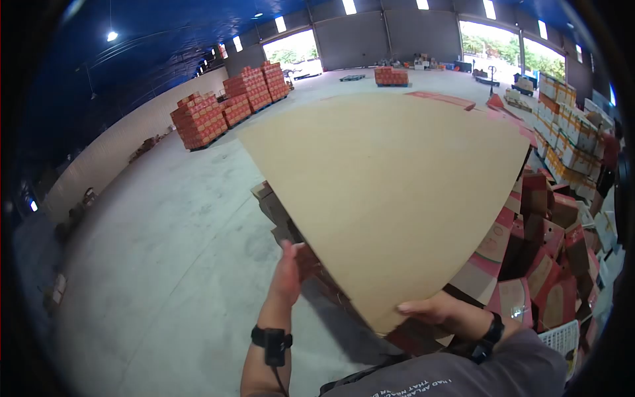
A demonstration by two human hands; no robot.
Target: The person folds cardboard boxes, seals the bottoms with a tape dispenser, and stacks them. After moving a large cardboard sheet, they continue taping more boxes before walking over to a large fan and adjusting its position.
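A large plain tan cardboard sheet (397, 178) spreads out in front of me, its near corner pointing at my body. My right hand (433, 308) grips that corner on the right side, with its thumb lying on top and the other fingers hidden beneath. At the left edge, my left hand (291, 271) is against the board with thumb raised and apart from the fingers, whose tips are partly hidden by the edge. Brown cardboard pieces (270, 205) jut out below the sheet's left side.
Red and brown cartons (529, 245) crowd the right, beside a white plastic basket (562, 341). White boxes with orange tape (569, 132) are stacked behind, near a person (608, 159). Stacks of red cartons (198, 122) stand at far left on the concrete floor (172, 251).
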